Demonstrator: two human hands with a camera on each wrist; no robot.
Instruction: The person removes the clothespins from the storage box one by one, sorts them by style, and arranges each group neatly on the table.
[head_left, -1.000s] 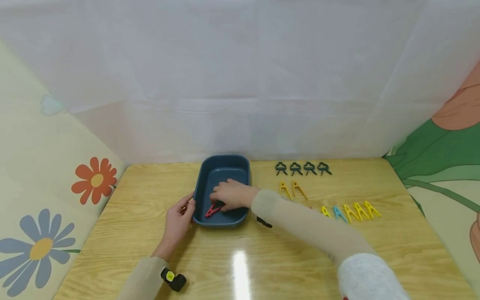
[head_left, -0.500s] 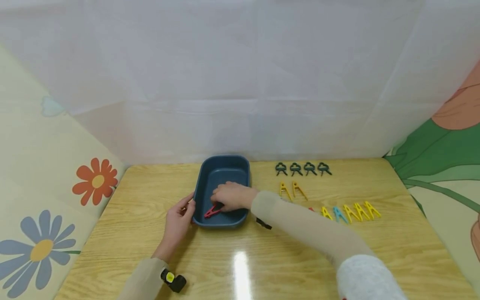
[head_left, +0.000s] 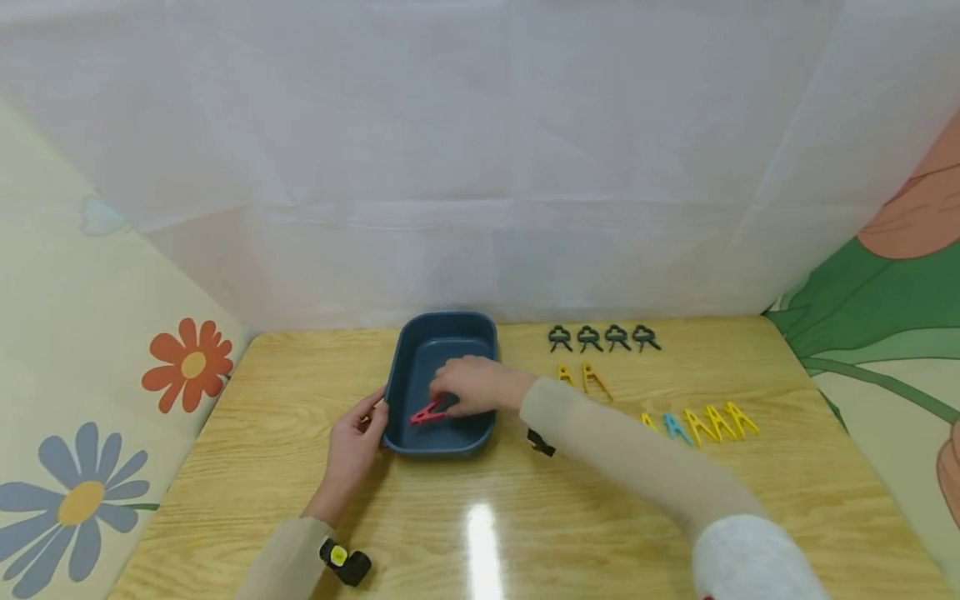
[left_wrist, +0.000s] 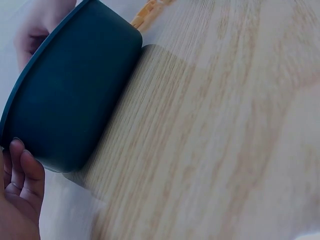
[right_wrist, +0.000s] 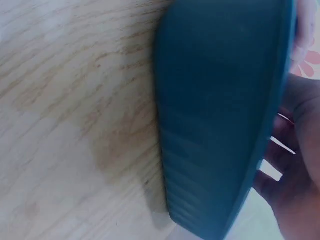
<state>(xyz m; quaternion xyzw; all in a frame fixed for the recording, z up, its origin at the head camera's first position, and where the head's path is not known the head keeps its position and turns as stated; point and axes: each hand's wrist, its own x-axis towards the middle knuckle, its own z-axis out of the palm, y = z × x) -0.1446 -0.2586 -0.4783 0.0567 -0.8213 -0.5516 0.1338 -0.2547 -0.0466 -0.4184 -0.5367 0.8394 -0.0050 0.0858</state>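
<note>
A dark blue plastic basin stands on the wooden table. My left hand holds its left side, with fingertips at the outer wall just under the rim in the left wrist view. My right hand reaches over the right rim into the basin, fingers bent downward. It pinches a red clothespin low inside, near the front; the end nearest my fingers is hidden. From the right wrist view, the basin's wall covers the clothespin, and my right hand shows beyond the rim.
Several black clips form a row at the back right. Yellow-orange clothespins lie in front of them. Nearer my right sleeve is a row of yellow clothespins with a blue clothespin. A white sheet hangs behind the table.
My right hand has shifted slightly up and right, and the red clothespin has moved a little with it. The right sleeve now covers a red bit in the front row. My left hand keeps its place.
</note>
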